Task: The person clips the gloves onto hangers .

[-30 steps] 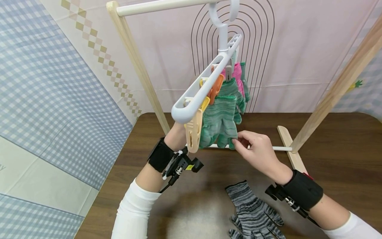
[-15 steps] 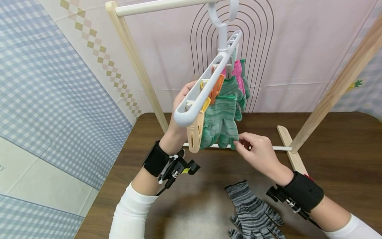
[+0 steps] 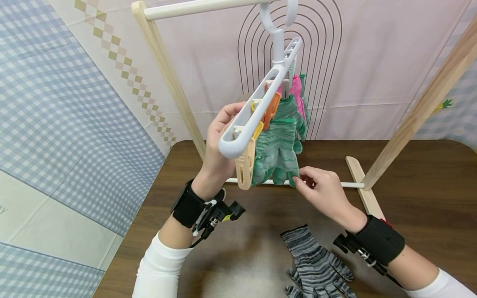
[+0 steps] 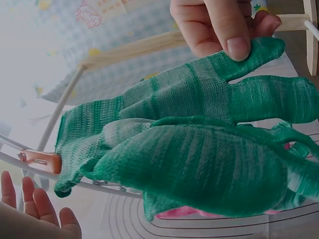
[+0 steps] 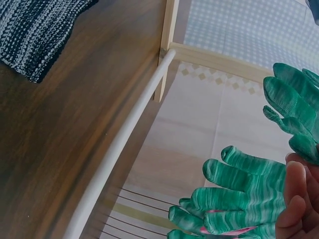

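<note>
A white hanger (image 3: 257, 99) hangs from a rod, with gloves clipped beneath it. The nearest green glove (image 3: 276, 145) hangs under a yellow clip (image 3: 258, 130) and a beige clip (image 3: 244, 167). My right hand (image 3: 323, 188) pinches a fingertip of that glove between thumb and fingers; the left wrist view shows the pinch too. My left hand (image 3: 218, 145) is raised beside the hanger's near end. Its fingers (image 4: 42, 201) are loosely spread in the left wrist view, apart from the glove and near an orange clip (image 4: 42, 162). More green gloves and a pink glove (image 3: 296, 93) hang behind.
A grey striped glove (image 3: 314, 260) lies on the brown table (image 3: 421, 182). Wooden posts (image 3: 175, 82) stand on both sides, joined by a white upper rod (image 3: 201, 8) and a white lower bar (image 3: 352, 185).
My left hand has come out from behind the beige clip, moving left and up beside the hanger. The hanger's near end has swung slightly right. My right hand keeps its pinch almost in place.
</note>
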The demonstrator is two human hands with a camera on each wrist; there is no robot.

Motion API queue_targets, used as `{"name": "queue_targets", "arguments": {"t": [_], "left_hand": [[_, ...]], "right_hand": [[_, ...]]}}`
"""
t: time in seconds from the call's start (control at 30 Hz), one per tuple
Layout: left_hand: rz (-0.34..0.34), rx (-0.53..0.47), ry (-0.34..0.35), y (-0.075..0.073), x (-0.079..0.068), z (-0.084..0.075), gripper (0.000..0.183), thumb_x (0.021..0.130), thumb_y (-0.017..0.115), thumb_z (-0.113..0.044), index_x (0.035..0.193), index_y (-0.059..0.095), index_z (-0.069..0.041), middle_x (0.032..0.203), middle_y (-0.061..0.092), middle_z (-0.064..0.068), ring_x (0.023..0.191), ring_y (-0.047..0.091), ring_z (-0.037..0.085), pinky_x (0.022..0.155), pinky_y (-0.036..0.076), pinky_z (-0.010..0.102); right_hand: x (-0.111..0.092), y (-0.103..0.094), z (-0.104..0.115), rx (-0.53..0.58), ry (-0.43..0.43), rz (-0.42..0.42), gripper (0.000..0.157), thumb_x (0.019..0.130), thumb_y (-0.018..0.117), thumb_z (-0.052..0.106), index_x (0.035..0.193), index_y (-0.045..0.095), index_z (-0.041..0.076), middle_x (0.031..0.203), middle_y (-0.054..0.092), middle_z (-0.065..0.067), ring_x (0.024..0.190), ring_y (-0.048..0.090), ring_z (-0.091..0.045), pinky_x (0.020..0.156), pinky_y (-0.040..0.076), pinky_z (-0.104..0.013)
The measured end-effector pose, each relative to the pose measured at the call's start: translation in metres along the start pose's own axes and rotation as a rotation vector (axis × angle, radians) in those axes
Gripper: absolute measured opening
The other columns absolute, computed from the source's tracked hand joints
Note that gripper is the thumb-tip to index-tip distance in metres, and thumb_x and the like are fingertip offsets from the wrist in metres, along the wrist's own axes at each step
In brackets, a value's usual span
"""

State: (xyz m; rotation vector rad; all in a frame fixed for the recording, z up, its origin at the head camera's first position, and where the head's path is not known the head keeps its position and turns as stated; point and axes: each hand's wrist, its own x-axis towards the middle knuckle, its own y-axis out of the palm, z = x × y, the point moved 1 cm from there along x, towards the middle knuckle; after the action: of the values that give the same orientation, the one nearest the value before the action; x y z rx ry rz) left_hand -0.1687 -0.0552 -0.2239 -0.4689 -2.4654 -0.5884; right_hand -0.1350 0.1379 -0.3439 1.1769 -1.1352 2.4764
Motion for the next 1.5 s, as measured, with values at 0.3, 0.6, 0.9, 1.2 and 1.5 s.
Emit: {"name": "queue_targets", "arguments": {"t": [0.3, 0.6, 0.9, 1.2, 1.5], "left_hand": [[0.069, 0.026, 0.016, -0.001, -0.006, -0.002, 0.028, 0.074, 0.041, 0.002, 0.098, 0.053, -0.005, 0.086, 0.057, -0.005, 0.08, 0.049, 0.008, 0.069, 0.04, 0.019], [0.082, 0.017, -0.013, 0.0, -0.009, -0.006, 0.029, 0.072, 0.041, 0.0, 0.096, 0.054, -0.011, 0.085, 0.056, -0.006, 0.08, 0.047, 0.007, 0.072, 0.038, 0.02], [0.151, -0.05, -0.056, 0.002, -0.015, -0.011, 0.034, 0.076, 0.063, -0.037, 0.097, 0.056, -0.011, 0.093, 0.063, -0.002, 0.086, 0.056, 0.012, 0.08, 0.041, 0.026], [0.183, -0.056, -0.076, 0.002, -0.017, -0.012, 0.044, 0.072, 0.065, -0.049, 0.096, 0.057, -0.014, 0.092, 0.065, -0.001, 0.087, 0.057, 0.015, 0.085, 0.041, 0.03], [0.193, -0.112, -0.087, 0.002, -0.018, -0.012, 0.045, 0.071, 0.067, -0.046, 0.096, 0.054, -0.011, 0.095, 0.065, 0.001, 0.097, 0.054, 0.017, 0.085, 0.041, 0.028]], "right_hand": [[-0.001, 0.001, -0.002, -0.009, 0.01, -0.002, 0.008, 0.073, 0.063, 0.003, 0.073, 0.06, 0.01, 0.061, 0.051, 0.007, 0.055, 0.042, -0.001, 0.052, 0.033, -0.016], [-0.004, 0.002, -0.004, -0.004, 0.022, 0.005, 0.009, 0.074, 0.064, 0.002, 0.075, 0.061, 0.01, 0.063, 0.053, 0.006, 0.055, 0.042, 0.0, 0.052, 0.034, -0.016], [-0.006, 0.003, -0.005, 0.008, 0.019, -0.008, 0.01, 0.072, 0.064, 0.0, 0.076, 0.062, 0.01, 0.063, 0.054, 0.006, 0.055, 0.042, 0.0, 0.053, 0.032, -0.011], [-0.007, 0.003, -0.005, 0.019, 0.033, -0.006, 0.01, 0.073, 0.064, 0.001, 0.077, 0.062, 0.009, 0.063, 0.054, 0.006, 0.056, 0.042, 0.0, 0.053, 0.033, -0.012], [-0.008, 0.004, -0.005, 0.021, 0.049, 0.003, 0.009, 0.073, 0.064, 0.001, 0.079, 0.063, 0.008, 0.064, 0.054, 0.006, 0.056, 0.044, 0.001, 0.053, 0.036, -0.014]]}}
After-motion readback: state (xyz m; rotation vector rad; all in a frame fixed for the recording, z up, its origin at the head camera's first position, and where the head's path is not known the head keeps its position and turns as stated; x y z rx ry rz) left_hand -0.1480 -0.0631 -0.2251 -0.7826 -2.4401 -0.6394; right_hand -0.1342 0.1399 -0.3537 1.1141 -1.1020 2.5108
